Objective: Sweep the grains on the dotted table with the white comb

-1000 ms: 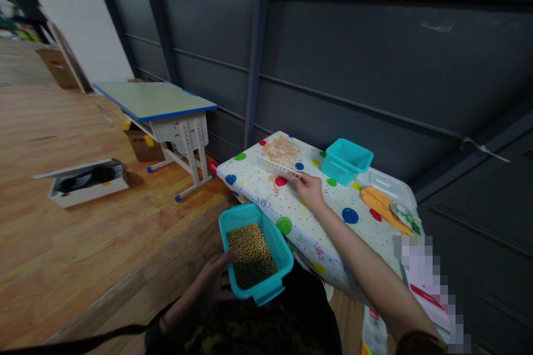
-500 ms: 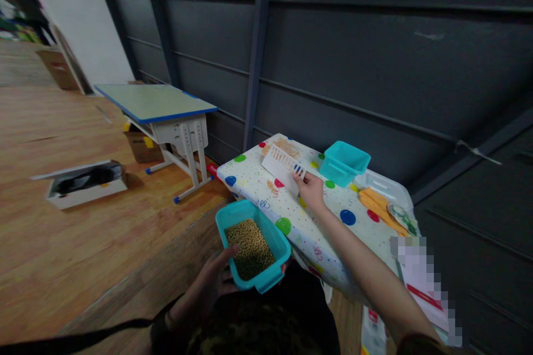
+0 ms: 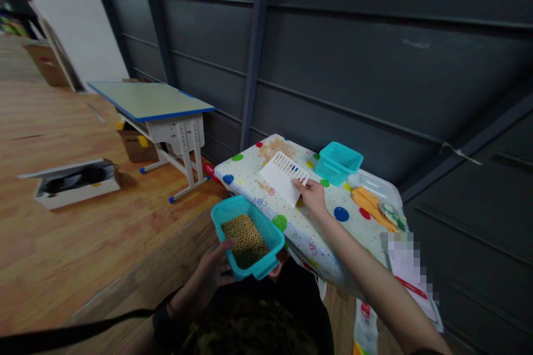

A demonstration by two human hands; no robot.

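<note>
My left hand (image 3: 219, 266) grips the near left rim of a turquoise plastic bin (image 3: 270, 233), its thumb over the edge. Inside lie many small round beans (image 3: 245, 238), pale and tan, with greenish ones toward the near end. The bin is held in front of the table's edge, above my lap. My right hand (image 3: 311, 194) pinches the right end of a white slotted card (image 3: 281, 180), comb-like along its far side, over the tabletop. Past the card, a patch of small tan grains (image 3: 277, 148) is spread on the cloth, with a smaller scatter (image 3: 263, 186) nearer.
A dotted cloth covers the table (image 3: 303, 236). On it stand a second turquoise bin (image 3: 339, 163), a white tray (image 3: 389, 191) and an orange cloth (image 3: 370, 205). A dark panelled wall (image 3: 353, 66) rises behind. Leftward are a desk (image 3: 150, 101), an open white box (image 3: 79, 183) and a distant person (image 3: 19, 3).
The white card has tilted flatter, showing more of its face and slots, with my right hand still on it. The view has shifted slightly; my left hand keeps the bin.
</note>
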